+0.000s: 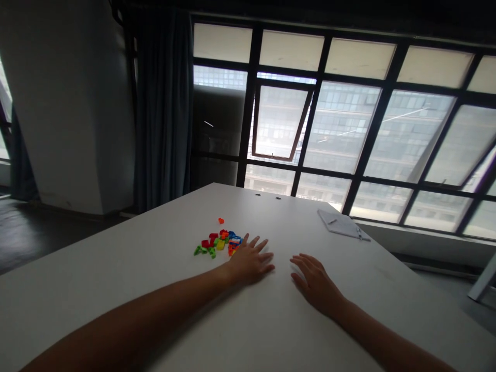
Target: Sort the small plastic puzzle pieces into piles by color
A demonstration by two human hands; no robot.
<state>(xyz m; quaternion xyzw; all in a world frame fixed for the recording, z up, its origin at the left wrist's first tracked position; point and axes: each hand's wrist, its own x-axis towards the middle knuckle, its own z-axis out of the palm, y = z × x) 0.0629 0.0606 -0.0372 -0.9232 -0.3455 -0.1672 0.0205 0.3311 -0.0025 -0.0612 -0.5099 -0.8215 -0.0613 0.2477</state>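
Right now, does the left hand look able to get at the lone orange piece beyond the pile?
Probably yes: the left hand is open and looks empty, and the lone orange piece sits apart. The colorful pile lies partly between them, but looks low enough to reach over.

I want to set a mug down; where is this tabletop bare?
Bare patches: the white tabletop between the right hand and the papers, and the stretch left of the colourful pieces. Crowded: among those pieces, with the left hand close beside them.
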